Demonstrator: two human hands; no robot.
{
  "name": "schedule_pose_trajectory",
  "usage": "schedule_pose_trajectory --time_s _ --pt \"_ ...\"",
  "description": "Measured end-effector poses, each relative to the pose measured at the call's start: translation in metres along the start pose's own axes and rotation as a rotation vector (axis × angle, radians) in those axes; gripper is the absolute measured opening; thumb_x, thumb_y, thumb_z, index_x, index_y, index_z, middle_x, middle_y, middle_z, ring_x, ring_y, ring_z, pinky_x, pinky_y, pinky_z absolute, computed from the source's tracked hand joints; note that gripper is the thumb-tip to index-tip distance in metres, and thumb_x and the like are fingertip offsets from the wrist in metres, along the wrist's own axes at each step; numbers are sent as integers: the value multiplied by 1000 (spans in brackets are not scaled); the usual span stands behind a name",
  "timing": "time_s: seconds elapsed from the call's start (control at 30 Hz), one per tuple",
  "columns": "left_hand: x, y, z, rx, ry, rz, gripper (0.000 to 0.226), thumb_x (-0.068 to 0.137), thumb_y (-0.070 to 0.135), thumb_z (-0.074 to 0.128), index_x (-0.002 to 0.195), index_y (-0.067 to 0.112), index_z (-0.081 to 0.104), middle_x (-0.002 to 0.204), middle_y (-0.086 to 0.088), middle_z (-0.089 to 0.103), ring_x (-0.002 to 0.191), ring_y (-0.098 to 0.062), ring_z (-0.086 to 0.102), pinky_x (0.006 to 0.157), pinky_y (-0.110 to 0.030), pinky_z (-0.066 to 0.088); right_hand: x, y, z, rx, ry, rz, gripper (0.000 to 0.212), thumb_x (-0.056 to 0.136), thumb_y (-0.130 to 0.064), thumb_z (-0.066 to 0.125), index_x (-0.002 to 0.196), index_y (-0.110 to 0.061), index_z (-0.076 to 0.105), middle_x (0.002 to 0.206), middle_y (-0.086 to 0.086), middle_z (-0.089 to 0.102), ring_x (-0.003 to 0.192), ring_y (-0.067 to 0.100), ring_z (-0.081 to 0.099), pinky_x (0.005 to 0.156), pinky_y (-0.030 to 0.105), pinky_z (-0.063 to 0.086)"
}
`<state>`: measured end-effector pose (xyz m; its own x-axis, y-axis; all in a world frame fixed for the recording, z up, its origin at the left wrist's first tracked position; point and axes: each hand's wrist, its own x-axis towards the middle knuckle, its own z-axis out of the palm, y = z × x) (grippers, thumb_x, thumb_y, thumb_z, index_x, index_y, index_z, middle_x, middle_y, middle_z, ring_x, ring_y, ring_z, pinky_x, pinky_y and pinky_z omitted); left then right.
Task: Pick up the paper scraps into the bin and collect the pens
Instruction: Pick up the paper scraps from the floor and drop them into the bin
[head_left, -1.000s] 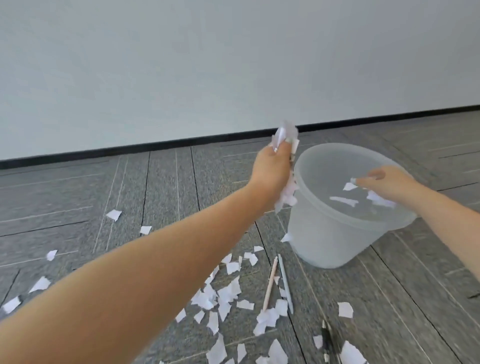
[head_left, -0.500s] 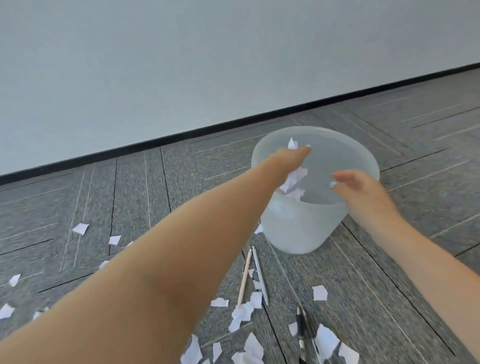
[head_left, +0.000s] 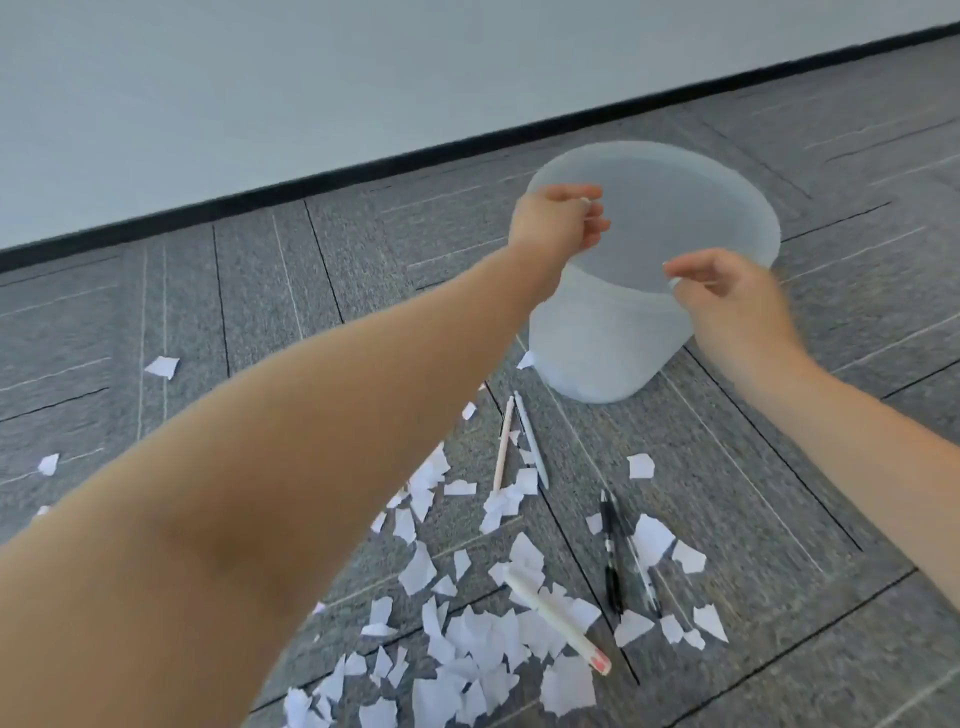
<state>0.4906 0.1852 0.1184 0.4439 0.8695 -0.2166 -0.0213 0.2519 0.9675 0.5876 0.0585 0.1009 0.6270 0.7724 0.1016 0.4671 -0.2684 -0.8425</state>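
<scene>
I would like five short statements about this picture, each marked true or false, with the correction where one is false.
1. The bin stands upright on the floor. True.
2. The left hand grips a large bunch of paper scraps. False: its fingers are loosely spread over the bin, with at most a tiny white bit at the fingertips.
3. The black pen lies on the floor among the paper scraps. True.
4. The right hand holds a pen. False: it holds no pen and hovers at the near rim of the bin.
5. All pens are already collected. False: the pink pen and others lie on the floor.
</scene>
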Motion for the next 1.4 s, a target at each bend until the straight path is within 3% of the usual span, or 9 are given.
schedule_pose_trajectory --time_s 0.23,0.37,0.53,0.7,0.93,1.03,1.17,1.27,1.4 --pt "-106 -87 -135 612 -71 -23 24 91 5 45 107 10 63 82 1 60 54 -5 52 47 -13 40 -101 3 90 -603 -928 -197 21 92 -26 49 110 -23 58 103 -10 56 96 15 55 81 29 42" --pt "-172 -176 -202 928 -251 -185 26 94 14 44 115 13 59 109 -7 60 78 -19 59 60 -17 48 -146 23 154 -889 -1300 -111 40 94 -30 44 122 -1 52 130 16 53 117 37 50 97 44 43" --pt "-268 -262 -245 1285 -423 -258 60 87 44 53 141 27 31 154 -3 18 140 -26 21 114 -46 19 -219 80 202 -685 -859 101 51 91 -42 47 138 -25 35 152 4 19 138 30 22 110 54 24" --pt "-333 -295 -249 1419 -589 -224 90 80 66 47 146 35 -5 154 2 -23 142 -23 -18 112 -52 -9 -296 117 204 -696 -765 263 74 85 -63 41 146 -37 7 156 -7 -14 143 26 -14 109 62 2" --pt "-340 -315 -241 1627 -891 142 105 75 72 46 143 27 -20 140 -2 -37 130 -24 -34 105 -55 -19 -335 118 209 -625 -704 21 62 89 -52 42 144 -33 20 156 -5 1 143 24 -2 114 55 2" --pt "-342 -322 -251 1717 -862 285 99 77 71 41 140 27 -22 146 -5 -25 136 -28 -21 108 -53 -10 -338 129 203 -778 -752 -103 66 90 -54 39 146 -31 13 156 -1 2 143 27 2 113 51 5" --pt "-340 -321 -253 1672 -810 362 77 64 69 63 122 24 40 121 -1 63 104 -21 62 87 -36 51 -348 136 194 -866 -729 -235 57 89 -42 50 140 -24 33 148 8 30 135 33 28 109 51 26" --pt "-333 -316 -257 1578 -766 455 53 69 34 77 109 18 46 109 -4 63 86 -20 63 73 -31 55 -349 133 190 -842 -678 -205 50 88 -37 56 133 -21 43 139 8 40 125 32 40 100 46 36" --pt "-324 -304 -256 1526 -786 264 51 78 -12 48 122 11 38 120 -10 43 96 -28 50 79 -37 45 -343 124 190 -615 -699 -61 44 91 -25 54 132 -17 41 134 7 34 114 24 42 88 33 40"
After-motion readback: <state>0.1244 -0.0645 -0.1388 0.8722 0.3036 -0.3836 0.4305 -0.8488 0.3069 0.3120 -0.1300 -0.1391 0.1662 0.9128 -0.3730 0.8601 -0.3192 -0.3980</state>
